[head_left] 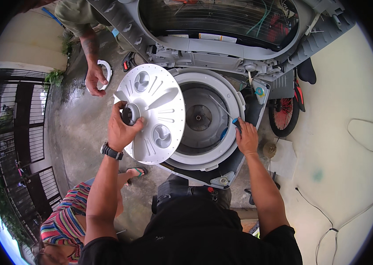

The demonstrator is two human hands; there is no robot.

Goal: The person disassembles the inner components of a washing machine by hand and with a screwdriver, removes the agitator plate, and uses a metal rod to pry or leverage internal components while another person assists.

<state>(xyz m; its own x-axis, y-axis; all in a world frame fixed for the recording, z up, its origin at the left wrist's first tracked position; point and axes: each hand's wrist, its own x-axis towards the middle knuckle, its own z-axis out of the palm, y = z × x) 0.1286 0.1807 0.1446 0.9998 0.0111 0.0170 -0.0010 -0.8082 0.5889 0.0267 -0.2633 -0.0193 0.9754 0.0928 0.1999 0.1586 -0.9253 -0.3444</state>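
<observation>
The left hand (122, 126) covers the pulsator disc's (153, 110) hub; the screwdriver's (226, 115) tip is too small to tell.

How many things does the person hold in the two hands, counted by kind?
Round white plastic pulsator disc, in the left hand: 1
Blue-handled screwdriver, in the right hand: 1
Total: 2

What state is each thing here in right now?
Pulsator disc: lifted out, tilted, gripped at its hub by the left hand.
Washer tub: open, disc removed.
Top lid: raised.
Screwdriver: held in the right hand, tip inside tub.
</observation>
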